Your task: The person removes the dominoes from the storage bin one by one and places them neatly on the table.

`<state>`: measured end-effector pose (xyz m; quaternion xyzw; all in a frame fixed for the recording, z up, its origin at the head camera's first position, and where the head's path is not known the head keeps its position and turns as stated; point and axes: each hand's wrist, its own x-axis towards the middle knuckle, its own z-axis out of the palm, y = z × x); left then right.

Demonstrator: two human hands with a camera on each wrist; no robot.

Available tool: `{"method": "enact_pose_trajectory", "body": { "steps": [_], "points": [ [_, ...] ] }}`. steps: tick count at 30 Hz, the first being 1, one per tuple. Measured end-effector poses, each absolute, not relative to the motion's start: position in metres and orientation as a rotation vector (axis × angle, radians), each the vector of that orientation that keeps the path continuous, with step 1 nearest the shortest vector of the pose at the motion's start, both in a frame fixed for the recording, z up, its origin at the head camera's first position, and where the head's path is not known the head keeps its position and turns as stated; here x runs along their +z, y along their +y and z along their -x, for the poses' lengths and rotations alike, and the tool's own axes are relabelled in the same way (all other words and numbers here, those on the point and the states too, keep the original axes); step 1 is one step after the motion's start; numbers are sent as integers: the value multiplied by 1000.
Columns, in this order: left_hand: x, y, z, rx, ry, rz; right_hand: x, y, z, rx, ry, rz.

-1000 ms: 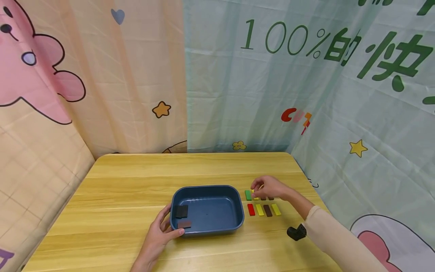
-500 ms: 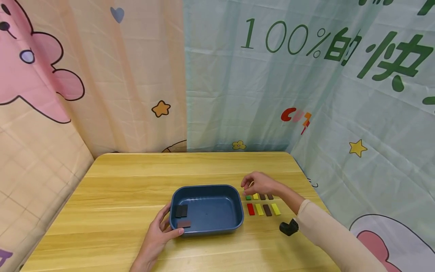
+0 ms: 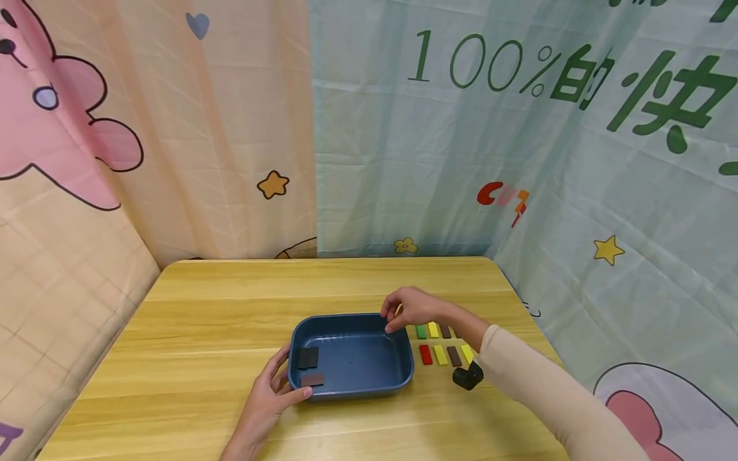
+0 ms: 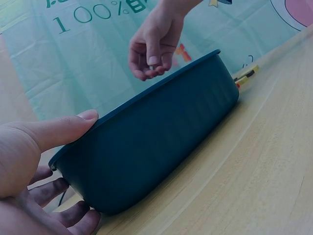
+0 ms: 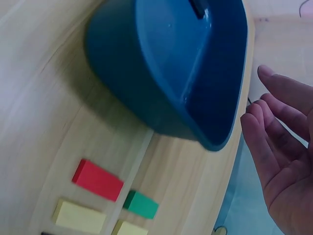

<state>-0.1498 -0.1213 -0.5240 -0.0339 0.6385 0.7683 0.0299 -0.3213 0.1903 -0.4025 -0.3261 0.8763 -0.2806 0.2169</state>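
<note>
My left hand (image 3: 265, 394) grips the left end of a blue plastic basin (image 3: 352, 391), thumb on the rim and fingers against the outer wall. Inside it lie two black blocks (image 3: 308, 358) and a brown block (image 3: 312, 380). Over the basin's far right corner is my right hand (image 3: 412, 307), its fingers bent and the thumb near them. In the left wrist view, a small pale spot shows under that thumb tip; I cannot tell whether it is a held block. Right of the basin are a green block (image 3: 421, 331), a red block (image 3: 425, 355) and several yellow and brown blocks.
The basin stands on a wood-grain table (image 3: 230, 294). Printed curtains (image 3: 369, 160) hang behind and at both sides. A black device (image 3: 467, 376) is at my right wrist, over the table near the blocks.
My right hand has moved left from above the far row of blocks to over the basin's far right corner. My left hand and the basin have stayed in place.
</note>
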Motion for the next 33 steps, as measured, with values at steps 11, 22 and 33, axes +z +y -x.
{"method": "enact_pose_trajectory", "body": {
  "steps": [11, 22, 33],
  "points": [
    [-524, -120, 148, 2363, 1979, 106, -406, 150, 327, -720, 2354, 1030],
    [-524, -120, 152, 2317, 2041, 130, -407, 103, 329, -611, 2250, 1172],
    [-524, -121, 151, 2361, 1979, 91, -429, 56, 327, -477, 2175, 1288]
  ]
}}
